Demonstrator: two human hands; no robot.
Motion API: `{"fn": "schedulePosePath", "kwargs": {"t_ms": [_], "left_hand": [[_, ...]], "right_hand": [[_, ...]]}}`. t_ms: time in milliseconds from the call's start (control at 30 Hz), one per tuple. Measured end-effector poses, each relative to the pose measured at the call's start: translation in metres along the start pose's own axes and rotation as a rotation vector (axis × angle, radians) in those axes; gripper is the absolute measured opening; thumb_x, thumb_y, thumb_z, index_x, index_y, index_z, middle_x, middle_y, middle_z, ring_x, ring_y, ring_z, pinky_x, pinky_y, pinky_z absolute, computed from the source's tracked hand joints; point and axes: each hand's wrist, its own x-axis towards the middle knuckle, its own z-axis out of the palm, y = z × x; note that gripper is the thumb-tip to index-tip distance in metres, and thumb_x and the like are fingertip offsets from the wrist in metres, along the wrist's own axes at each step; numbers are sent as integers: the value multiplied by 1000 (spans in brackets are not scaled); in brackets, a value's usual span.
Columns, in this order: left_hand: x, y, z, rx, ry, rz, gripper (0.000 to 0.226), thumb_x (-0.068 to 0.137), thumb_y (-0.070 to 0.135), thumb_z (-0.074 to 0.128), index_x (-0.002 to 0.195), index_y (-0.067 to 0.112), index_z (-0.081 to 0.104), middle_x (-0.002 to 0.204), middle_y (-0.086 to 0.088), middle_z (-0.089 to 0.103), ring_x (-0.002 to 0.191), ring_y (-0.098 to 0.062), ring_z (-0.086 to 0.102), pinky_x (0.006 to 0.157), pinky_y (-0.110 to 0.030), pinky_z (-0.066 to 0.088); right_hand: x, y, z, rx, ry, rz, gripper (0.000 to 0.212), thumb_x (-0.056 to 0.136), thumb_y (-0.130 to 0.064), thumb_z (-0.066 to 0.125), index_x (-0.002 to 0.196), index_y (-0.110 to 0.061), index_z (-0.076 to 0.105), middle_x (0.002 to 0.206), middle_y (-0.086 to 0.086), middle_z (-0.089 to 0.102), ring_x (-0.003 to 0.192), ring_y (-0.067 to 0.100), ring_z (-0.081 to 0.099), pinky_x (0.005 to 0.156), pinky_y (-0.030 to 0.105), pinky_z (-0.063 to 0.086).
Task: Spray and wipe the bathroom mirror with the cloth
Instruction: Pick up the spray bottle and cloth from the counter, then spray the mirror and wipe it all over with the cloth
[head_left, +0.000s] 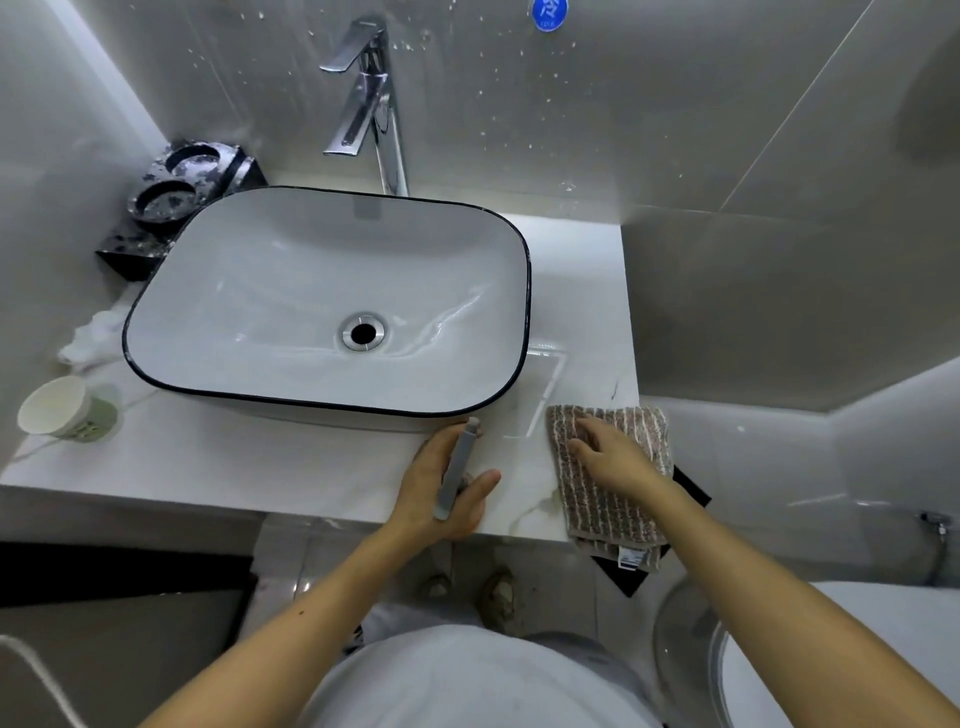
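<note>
Head | right hand (608, 457) fingers (584, 434) flat atop cloth (608, 499) | left hand (447, 488) grips sprayer (456, 470)

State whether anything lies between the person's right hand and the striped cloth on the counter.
Nothing does. The right hand already rests flat on the striped cloth at the counter's front right corner. The left hand holds a slim grey spray bottle beside it.

Glossy ceramic basin (291, 291), chrome tap (371, 104), ribbed cloth (608, 493), perhaps plastic matt sprayer (456, 470)
</note>
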Motion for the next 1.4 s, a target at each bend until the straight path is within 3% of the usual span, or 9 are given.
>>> {"fn": "schedulePosePath", "kwargs": {"t_ms": [133,367,533,700,867,1000,1100,1167,1400], "left_hand": [[4,0,8,51,20,56,36,73,48,62,102,41,41,69,9,48,49,-6,49,52,-11,38],[16,14,29,-82,71,103,46,72,48,65,109,38,41,105,-3,56,54,-5,53,59,-20,44],[27,30,45,-97,56,152,53,70,67,57,107,32,42,85,-3,55,41,-1,47,49,-10,36],[27,35,58,-128,33,171,42,71,65,56,107,51,42,72,-32,60,39,-6,45,48,-34,43],[34,29,69,-90,73,166,49,73,65,56,111,36,43,62,6,50,41,3,48,49,-13,39],[41,31,75,-37,164,172,44,75,66,54,112,46,41,89,24,48,66,-15,53,62,-33,46],[50,41,76,-14,194,198,41,76,57,58,112,47,41,103,10,51,70,-24,54,69,-49,52],[56,49,76,-17,202,210,42,74,52,59,111,51,39,106,7,54,67,-18,52,70,-44,51],[83,99,74,27,214,286,38,76,53,52,109,41,39,91,20,45,79,-14,46,70,-16,35]], "right_hand": [[7,4,1,-41,24,-35,55,95,-34,43,145,-18,23,153,1,18,140,20,17,115,42,17],[25,14,-1,-92,172,-77,57,96,-36,38,146,-22,14,155,-2,10,142,17,4,116,39,8],[33,25,-7,-324,173,-18,57,97,-44,29,147,-25,10,156,-2,6,142,24,-5,113,45,-5],[35,39,-2,-455,197,1,53,95,-49,30,138,-19,30,142,7,31,136,27,16,113,46,0],[43,43,-5,-471,301,-127,42,93,-46,40,113,-9,48,117,9,49,113,27,39,103,37,24],[38,40,-10,-442,406,-161,36,90,-42,49,101,-7,53,105,11,53,99,29,45,85,39,35],[35,33,-13,-445,465,-198,32,83,-38,61,90,-8,56,92,12,55,87,31,50,76,40,35],[31,26,-18,-479,513,-248,32,78,-39,68,86,-11,55,85,10,53,79,29,50,72,36,28],[36,-16,-67,-401,731,-258,35,84,-54,29,88,-21,40,91,9,47,84,24,37,72,41,34]]}}
